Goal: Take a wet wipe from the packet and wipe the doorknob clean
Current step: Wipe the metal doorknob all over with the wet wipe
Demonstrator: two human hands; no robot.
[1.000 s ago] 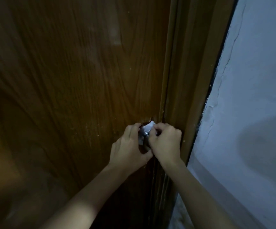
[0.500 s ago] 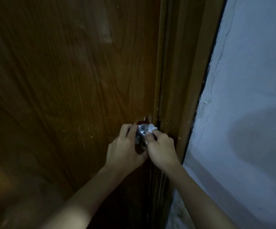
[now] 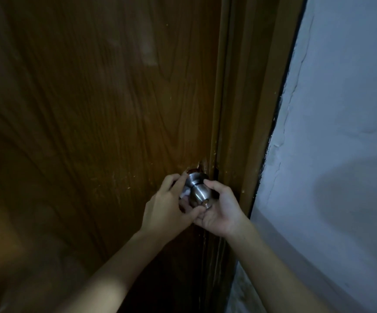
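Note:
The round silver doorknob (image 3: 200,192) sticks out of the brown wooden door (image 3: 97,123) near its right edge, and its top and front are bare. A bit of the white wet wipe (image 3: 184,193) shows on the knob's left side, pressed there by the fingers of my left hand (image 3: 168,205). My right hand (image 3: 221,210) is turned palm up and cups the knob from below and from the right. Its thumb rests by the knob's neck. The packet is not in view.
The brown door frame (image 3: 246,123) runs up just right of the knob. Beyond it is a pale, cracked wall (image 3: 341,132). The wood around the knob's base is chipped. The light is dim.
The wipe has gone from the top of the knob, under my right fingers, to its left side under my left hand. My right hand has turned palm up beneath the knob, baring the metal.

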